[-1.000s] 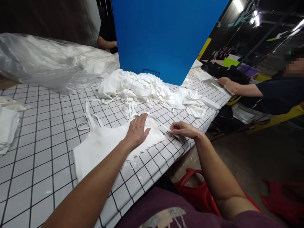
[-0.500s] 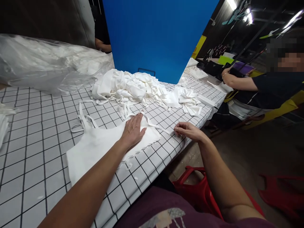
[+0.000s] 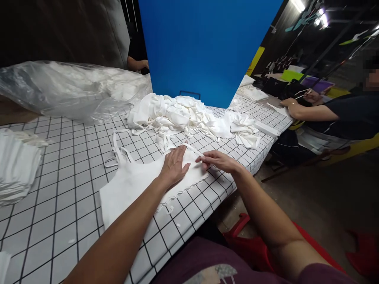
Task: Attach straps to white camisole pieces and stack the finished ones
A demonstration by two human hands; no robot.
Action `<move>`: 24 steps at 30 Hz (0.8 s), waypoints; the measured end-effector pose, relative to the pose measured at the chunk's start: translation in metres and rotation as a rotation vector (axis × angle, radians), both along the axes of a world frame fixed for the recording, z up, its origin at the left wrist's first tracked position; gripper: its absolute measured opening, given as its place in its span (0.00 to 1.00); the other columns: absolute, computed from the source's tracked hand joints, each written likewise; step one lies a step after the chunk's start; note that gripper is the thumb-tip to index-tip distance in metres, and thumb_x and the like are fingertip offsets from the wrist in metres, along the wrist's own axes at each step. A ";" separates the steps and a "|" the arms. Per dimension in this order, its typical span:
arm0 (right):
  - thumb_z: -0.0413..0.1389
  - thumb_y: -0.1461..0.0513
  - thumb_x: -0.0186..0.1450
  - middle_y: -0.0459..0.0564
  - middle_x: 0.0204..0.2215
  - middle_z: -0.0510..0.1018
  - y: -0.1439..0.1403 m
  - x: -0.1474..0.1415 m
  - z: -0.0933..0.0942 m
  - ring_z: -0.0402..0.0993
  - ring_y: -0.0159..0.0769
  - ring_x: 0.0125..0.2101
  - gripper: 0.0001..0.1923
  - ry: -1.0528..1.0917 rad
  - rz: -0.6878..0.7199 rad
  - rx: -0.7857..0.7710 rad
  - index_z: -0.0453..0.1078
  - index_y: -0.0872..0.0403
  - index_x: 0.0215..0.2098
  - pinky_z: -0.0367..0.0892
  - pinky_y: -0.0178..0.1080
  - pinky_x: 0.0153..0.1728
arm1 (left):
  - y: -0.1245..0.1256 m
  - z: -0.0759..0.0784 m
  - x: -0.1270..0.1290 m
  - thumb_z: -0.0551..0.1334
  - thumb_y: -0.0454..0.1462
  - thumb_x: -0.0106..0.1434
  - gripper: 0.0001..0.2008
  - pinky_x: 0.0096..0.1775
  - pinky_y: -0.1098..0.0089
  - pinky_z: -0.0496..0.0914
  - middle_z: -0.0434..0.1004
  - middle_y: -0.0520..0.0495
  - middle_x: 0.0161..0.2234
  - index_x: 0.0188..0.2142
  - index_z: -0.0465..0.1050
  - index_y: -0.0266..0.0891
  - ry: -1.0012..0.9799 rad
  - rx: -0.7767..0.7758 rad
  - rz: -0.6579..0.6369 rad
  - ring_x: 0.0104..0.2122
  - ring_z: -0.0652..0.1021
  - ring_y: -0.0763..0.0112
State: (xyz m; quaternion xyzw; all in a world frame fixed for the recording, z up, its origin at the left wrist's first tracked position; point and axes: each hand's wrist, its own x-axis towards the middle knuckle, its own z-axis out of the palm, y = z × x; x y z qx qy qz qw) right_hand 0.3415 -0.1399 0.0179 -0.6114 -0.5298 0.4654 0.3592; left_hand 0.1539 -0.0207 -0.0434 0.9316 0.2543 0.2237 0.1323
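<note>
On the table (image 3: 74,197), the white top (image 3: 130,185) lies under our left hand (image 3: 173,166), spread flat and grasping nothing. Our right hand (image 3: 218,161) has moved in from farther right, fingertips nearly together at the thin strap (image 3: 193,149); we cannot tell if they grip it, but handling now seems closer to the left hand.

Checked tabletop (image 3: 63,221) bright; floor (image 3: 310,197) dim; ceiling lights (image 3: 323,19) glaring upper right; frame edges stretched.
</note>
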 end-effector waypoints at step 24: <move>0.64 0.48 0.60 0.44 0.20 0.68 -0.072 0.058 -0.016 0.56 0.26 0.21 0.20 0.203 -0.069 -0.095 0.80 0.58 0.35 0.53 0.33 0.22 | 0.000 0.004 0.001 0.57 0.44 0.65 0.35 0.61 0.49 0.61 0.58 0.31 0.67 0.68 0.50 0.31 0.072 -0.021 0.053 0.65 0.63 0.45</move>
